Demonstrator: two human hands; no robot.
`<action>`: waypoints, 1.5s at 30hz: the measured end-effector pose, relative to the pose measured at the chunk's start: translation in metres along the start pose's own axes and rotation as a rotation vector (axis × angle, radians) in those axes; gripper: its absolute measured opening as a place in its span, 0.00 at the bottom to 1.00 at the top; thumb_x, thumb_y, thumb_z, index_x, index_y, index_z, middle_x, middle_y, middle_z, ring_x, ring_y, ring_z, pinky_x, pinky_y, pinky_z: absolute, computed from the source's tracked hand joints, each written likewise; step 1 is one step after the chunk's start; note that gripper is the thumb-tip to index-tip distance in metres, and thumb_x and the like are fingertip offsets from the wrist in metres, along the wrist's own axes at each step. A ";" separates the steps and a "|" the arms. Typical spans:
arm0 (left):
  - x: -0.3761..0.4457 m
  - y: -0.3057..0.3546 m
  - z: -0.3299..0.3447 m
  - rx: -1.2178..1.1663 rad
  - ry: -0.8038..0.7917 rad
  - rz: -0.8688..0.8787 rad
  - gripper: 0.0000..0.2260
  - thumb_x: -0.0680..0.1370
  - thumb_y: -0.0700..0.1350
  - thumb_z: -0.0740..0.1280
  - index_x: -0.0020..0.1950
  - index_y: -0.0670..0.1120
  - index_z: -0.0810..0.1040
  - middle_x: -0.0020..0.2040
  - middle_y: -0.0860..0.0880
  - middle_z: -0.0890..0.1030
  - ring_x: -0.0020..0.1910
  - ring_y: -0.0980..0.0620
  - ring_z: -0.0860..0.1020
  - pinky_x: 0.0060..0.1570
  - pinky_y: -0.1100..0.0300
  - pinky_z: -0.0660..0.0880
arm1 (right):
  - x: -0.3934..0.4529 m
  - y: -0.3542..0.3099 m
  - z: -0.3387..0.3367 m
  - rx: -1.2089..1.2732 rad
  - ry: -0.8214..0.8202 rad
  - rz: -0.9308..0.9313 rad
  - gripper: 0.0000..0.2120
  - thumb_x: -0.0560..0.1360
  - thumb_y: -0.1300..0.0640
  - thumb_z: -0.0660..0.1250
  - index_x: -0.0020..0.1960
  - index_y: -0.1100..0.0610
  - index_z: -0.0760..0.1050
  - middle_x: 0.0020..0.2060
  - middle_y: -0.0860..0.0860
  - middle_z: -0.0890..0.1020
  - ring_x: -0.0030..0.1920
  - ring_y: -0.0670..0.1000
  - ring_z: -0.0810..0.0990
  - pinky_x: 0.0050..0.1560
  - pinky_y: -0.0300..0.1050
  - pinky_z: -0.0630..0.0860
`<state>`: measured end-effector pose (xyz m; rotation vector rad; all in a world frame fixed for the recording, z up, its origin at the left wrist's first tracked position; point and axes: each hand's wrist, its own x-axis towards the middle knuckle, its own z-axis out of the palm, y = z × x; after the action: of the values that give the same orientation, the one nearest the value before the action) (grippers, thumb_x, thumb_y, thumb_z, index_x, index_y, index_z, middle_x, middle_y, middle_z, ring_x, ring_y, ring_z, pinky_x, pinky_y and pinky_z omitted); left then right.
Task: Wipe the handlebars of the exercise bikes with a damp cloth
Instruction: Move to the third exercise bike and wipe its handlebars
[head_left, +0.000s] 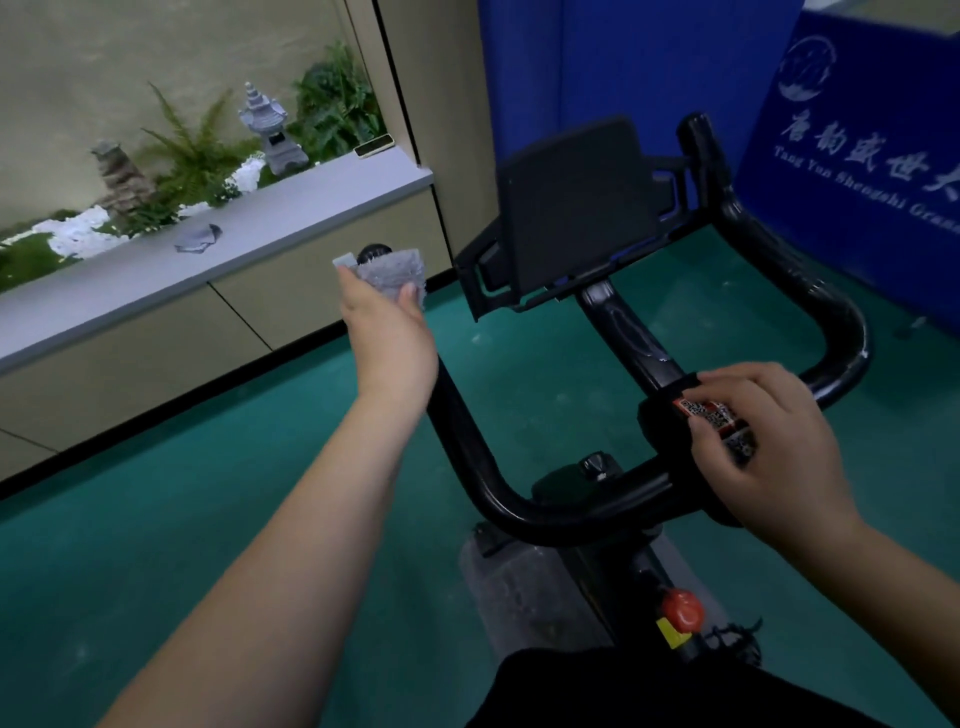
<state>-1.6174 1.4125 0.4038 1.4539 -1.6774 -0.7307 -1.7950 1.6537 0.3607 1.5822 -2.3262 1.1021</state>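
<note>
A black exercise bike handlebar loops in front of me, with a dark console screen at its middle. My left hand grips the far end of the left bar through a grey cloth, and the bar's round black tip shows just above the cloth. My right hand rests on the centre clamp of the handlebar, fingers curled over a red QR sticker. The right bar curves away bare.
A grey ledge over beige cabinets runs along the left, with a second grey cloth, plants and a stone lantern. Blue banners stand behind. A red knob sits on the bike frame below. The floor is green.
</note>
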 end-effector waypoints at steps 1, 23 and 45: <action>-0.004 -0.004 0.001 0.003 -0.002 -0.009 0.24 0.79 0.45 0.59 0.72 0.41 0.56 0.67 0.41 0.68 0.64 0.45 0.70 0.65 0.48 0.68 | 0.000 0.000 0.000 -0.001 0.005 0.001 0.12 0.72 0.53 0.62 0.49 0.58 0.80 0.49 0.52 0.79 0.51 0.54 0.76 0.55 0.41 0.67; -0.042 -0.017 -0.001 -0.074 -0.069 -0.032 0.18 0.80 0.47 0.58 0.64 0.36 0.64 0.61 0.38 0.72 0.57 0.44 0.73 0.55 0.56 0.69 | -0.006 -0.002 -0.010 -0.002 -0.024 -0.004 0.16 0.71 0.47 0.63 0.49 0.58 0.79 0.53 0.48 0.79 0.54 0.44 0.75 0.60 0.36 0.68; 0.018 0.013 -0.001 -0.002 0.037 -0.006 0.22 0.79 0.47 0.60 0.71 0.43 0.60 0.64 0.42 0.68 0.59 0.46 0.72 0.61 0.50 0.71 | -0.005 0.008 -0.001 0.066 0.030 -0.033 0.14 0.71 0.50 0.64 0.46 0.60 0.79 0.50 0.52 0.80 0.52 0.49 0.76 0.59 0.34 0.66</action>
<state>-1.6239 1.3975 0.4180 1.4631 -1.6448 -0.7040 -1.8002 1.6595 0.3552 1.6086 -2.2594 1.1988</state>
